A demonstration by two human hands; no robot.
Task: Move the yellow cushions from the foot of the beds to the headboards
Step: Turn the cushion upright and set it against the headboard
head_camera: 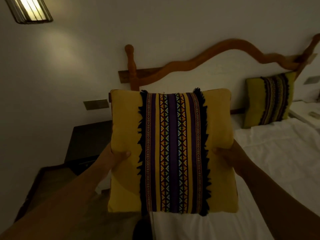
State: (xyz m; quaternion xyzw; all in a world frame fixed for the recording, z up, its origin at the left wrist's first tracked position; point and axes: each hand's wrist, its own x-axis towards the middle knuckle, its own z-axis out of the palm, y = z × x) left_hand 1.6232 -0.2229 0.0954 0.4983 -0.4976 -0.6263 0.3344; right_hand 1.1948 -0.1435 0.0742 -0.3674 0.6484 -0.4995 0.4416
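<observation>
Lit glass wall lamp (32, 9) at upper left; dark nightstand (86, 142) below it, beside the bed. Our left hand (115, 155) grips the left edge of the yellow cushion (171, 151), thumb on the front face, fingers closed behind it. Cushion held upright in the air above the white sheet (270, 153), patterned purple band vertical, in front of the wooden headboard (199, 59). Our right hand (228, 153) clamps the right edge likewise. Second yellow cushion (270, 99) leans against the headboard at far right.
</observation>
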